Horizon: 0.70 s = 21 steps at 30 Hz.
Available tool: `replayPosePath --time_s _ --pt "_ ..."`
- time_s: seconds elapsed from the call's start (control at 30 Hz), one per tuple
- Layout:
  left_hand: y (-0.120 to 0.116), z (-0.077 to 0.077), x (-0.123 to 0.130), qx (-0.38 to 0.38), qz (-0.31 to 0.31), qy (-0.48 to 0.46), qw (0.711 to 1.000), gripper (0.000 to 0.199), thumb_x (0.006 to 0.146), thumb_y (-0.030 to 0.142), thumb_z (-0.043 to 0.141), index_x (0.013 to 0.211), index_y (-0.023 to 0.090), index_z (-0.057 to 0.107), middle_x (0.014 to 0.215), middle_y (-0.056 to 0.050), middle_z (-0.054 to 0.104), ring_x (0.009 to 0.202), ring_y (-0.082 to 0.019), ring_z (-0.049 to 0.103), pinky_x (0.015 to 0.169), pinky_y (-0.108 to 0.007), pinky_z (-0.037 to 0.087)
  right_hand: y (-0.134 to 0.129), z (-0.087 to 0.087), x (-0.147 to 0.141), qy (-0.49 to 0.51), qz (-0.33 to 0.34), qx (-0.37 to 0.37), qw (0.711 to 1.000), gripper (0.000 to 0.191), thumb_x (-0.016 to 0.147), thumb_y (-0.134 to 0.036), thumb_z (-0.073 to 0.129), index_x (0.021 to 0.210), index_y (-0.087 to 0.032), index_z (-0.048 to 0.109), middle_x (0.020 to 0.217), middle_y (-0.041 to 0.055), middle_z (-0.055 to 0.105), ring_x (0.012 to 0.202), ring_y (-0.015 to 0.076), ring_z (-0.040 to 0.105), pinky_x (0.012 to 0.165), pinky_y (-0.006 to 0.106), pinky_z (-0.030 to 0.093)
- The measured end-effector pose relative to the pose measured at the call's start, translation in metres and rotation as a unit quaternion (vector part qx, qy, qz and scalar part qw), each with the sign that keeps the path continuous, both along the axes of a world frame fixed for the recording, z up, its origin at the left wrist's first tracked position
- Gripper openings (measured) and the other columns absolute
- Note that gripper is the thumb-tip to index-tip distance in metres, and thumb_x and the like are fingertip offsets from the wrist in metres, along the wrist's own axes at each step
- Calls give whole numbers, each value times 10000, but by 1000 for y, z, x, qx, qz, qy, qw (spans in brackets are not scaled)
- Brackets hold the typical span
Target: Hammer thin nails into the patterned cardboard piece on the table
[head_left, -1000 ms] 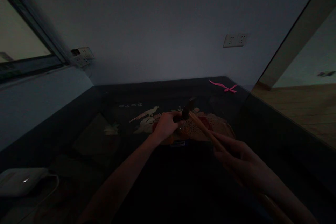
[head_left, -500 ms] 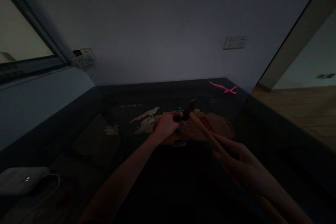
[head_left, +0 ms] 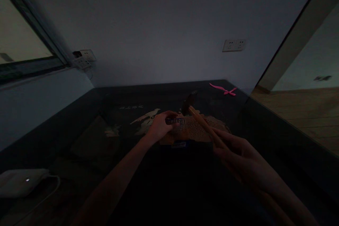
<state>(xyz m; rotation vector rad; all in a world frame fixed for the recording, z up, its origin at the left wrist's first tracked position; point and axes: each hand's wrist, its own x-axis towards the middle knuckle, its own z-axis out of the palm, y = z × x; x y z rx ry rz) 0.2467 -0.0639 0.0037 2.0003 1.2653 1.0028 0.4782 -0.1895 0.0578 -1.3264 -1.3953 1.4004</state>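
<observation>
My right hand [head_left: 238, 152] is closed around the wooden handle of a hammer [head_left: 202, 123]. The hammer's dark head [head_left: 188, 104] is raised to the right of my left hand [head_left: 162, 125]. That hand's fingers are closed on a small dark pronged punch [head_left: 179, 121], its thin prongs pointing right. Beneath both lies a brown leather-like piece [head_left: 196, 129] dotted with many small holes. A small dark blue item with a pale label [head_left: 178, 144] shows at its near edge. Dim light hides finer detail.
The dark tabletop [head_left: 159, 91] carries a printed bird and flower picture. A pink ribbon [head_left: 229, 92] lies at the back right. At the front left sits a white device [head_left: 23, 182] with a cable. Sockets [head_left: 234, 45] are on the wall behind.
The hammer head has lifted off the spot by my left hand. My left hand has shifted slightly left and tilted, so the punch's prongs now show.
</observation>
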Motion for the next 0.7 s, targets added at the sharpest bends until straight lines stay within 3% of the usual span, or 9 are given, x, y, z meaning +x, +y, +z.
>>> replayPosePath --time_s 0.2,0.37,0.57,0.7 --pt "-2 -6 -4 -16 10 21 1000 136 744 219 628 863 169 670 880 -36 705 814 -166 652 772 -272 496 8 -5 -8 -16 17 23 999 546 763 -335 651 1286 -226 540 641 -28 538 481 77 464 398 162 370" --pt "0 -5 -1 -33 32 29 999 144 745 225 624 865 171 683 859 -34 712 782 -180 653 716 -271 489 13 -12 -14 -13 40 -19 999 587 768 -349 639 1325 -229 495 577 -53 497 361 51 357 311 160 294" --pt "1 -9 -3 -53 19 -3 998 124 745 240 625 814 158 689 823 -35 715 779 -178 657 720 -265 486 11 -14 -16 4 37 -26 999 680 772 -380 627 1385 -200 392 553 -70 462 327 45 347 294 153 282" --pt "1 -8 -3 -63 32 9 997 169 736 230 632 872 154 697 850 -46 721 785 -189 657 707 -273 485 12 -15 -18 -3 46 -37 998 619 775 -361 621 1348 -195 454 525 -76 443 354 49 363 319 152 292"
